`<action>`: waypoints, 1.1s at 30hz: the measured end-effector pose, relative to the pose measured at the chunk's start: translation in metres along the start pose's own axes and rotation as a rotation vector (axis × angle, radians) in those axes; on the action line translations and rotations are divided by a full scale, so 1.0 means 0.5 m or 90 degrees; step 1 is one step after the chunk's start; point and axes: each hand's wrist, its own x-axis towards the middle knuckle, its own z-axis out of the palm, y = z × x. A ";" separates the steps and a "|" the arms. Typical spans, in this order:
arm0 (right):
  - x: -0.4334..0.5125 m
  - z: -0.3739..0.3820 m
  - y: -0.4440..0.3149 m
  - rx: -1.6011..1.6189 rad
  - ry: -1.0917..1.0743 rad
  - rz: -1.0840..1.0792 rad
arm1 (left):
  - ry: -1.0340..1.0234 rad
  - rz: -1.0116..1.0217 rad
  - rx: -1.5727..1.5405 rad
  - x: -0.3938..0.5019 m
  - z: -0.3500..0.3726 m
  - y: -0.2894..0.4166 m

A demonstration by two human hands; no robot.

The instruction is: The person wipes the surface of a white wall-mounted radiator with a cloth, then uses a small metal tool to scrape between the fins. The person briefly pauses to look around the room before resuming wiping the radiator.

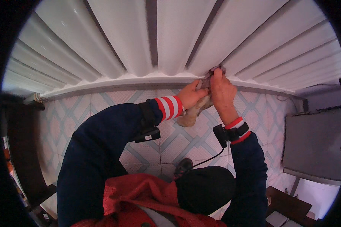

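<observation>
Both of my hands meet at the lower edge of a white upright ribbed panel, which looks like a radiator with dark gaps between its ribs. My right hand pinches a crumpled greyish cloth and presses part of it into the foot of one gap. Just left of it, my left hand grips the same cloth between thumb and fingers. A beige, stained end of the cloth hangs below my left hand. The fingertips of my right hand are partly hidden against the ribs.
Patterned tiles cover the floor. A grey flat-sided object stands at the right, with a thin cable near the panel's end. Dark furniture lines the left side. At lower right is a brown wooden surface.
</observation>
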 end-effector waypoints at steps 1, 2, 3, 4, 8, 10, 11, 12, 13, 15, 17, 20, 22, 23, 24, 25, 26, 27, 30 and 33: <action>-0.001 -0.003 -0.003 0.033 0.007 -0.003 | 0.019 -0.008 0.013 0.000 -0.001 -0.002; -0.006 -0.010 -0.003 0.058 -0.029 0.015 | 0.018 0.009 -0.006 0.000 -0.001 -0.005; -0.011 -0.020 -0.003 0.084 -0.057 0.027 | 0.023 0.014 -0.023 0.000 -0.001 -0.006; -0.022 -0.036 0.002 0.132 -0.056 0.015 | 0.029 0.008 -0.045 0.000 -0.001 -0.005; -0.051 -0.084 0.023 0.287 -0.010 -0.007 | 0.007 -0.013 -0.103 -0.003 0.003 0.007; -0.050 -0.085 0.019 0.297 0.021 -0.026 | 0.008 -0.007 -0.119 -0.005 0.007 0.016; -0.046 -0.080 0.012 0.278 0.045 -0.060 | 0.020 0.002 -0.086 -0.006 0.008 0.020; -0.043 -0.074 0.005 0.262 0.053 -0.093 | 0.035 -0.009 -0.047 -0.009 0.008 0.022; -0.043 -0.071 0.000 0.235 0.024 -0.061 | 0.053 -0.020 -0.008 -0.013 0.009 0.024; -0.044 -0.067 -0.004 0.183 -0.046 0.002 | 0.053 0.022 0.041 -0.022 0.014 0.024; -0.045 -0.060 0.000 0.145 -0.173 0.045 | 0.056 0.085 0.125 -0.032 0.021 0.019; -0.031 -0.041 0.015 0.205 -0.171 0.007 | 0.052 0.115 0.238 -0.047 0.033 0.014; -0.014 -0.023 0.031 0.262 -0.144 -0.044 | 0.042 0.031 0.217 -0.052 0.035 0.015; -0.013 -0.020 0.040 0.275 -0.144 -0.067 | 0.019 0.044 0.215 -0.055 0.035 0.016; -0.014 -0.017 0.045 0.266 -0.157 -0.036 | -0.003 0.072 0.206 -0.056 0.034 0.018; -0.019 -0.012 0.041 0.252 -0.151 -0.059 | -0.026 0.094 0.200 -0.056 0.032 0.022; -0.026 -0.010 0.037 0.216 -0.152 -0.031 | -0.018 0.100 0.227 -0.055 0.031 0.027; -0.030 -0.011 0.032 0.205 -0.176 -0.022 | -0.005 0.097 0.258 -0.053 0.029 0.033; -0.044 -0.027 0.032 0.166 -0.093 0.015 | -0.017 0.131 0.269 -0.049 0.030 0.043; -0.043 -0.033 0.031 0.099 -0.120 -0.015 | -0.023 0.079 0.290 -0.044 0.032 0.040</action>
